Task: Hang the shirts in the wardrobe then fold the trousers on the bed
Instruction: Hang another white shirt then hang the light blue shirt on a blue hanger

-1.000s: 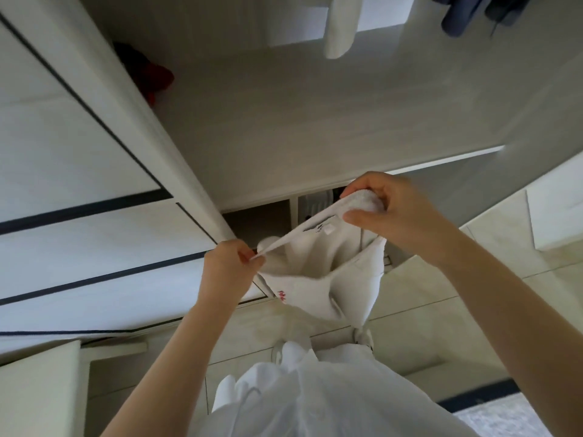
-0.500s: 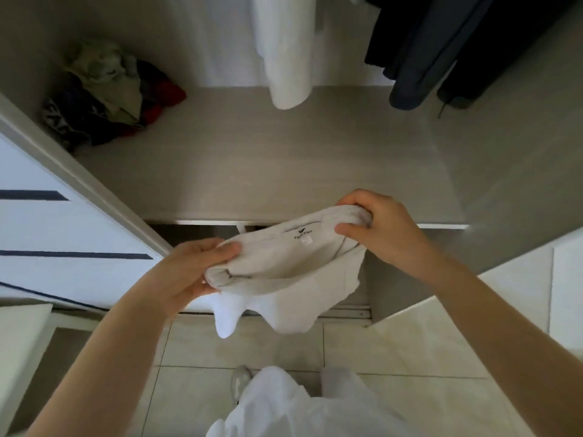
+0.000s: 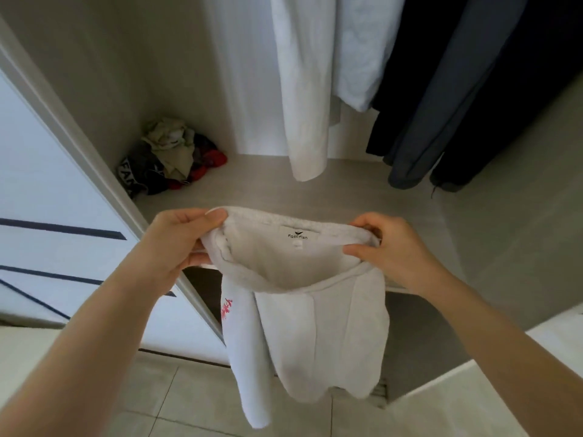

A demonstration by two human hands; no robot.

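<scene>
Left hand [image 3: 172, 247] and right hand [image 3: 399, 255] grip a pale grey fleece shirt [image 3: 312, 329], pale wardrobe [image 3: 331, 193] holds hanging white and dark garments [image 3: 306, 89], crumpled clothes heap [image 3: 172, 159].

Home bedroom: open wardrobe [image 3: 315, 197], hanging clothes [image 3: 309, 89].

The white shirt [image 3: 309, 329] hangs in front of the open wardrobe [image 3: 362, 197]. Its neck opening is stretched wide between the left hand [image 3: 176, 247] and right hand [image 3: 397, 253], which pinch the rim. The collar label faces up, and red print runs down one side.
</scene>
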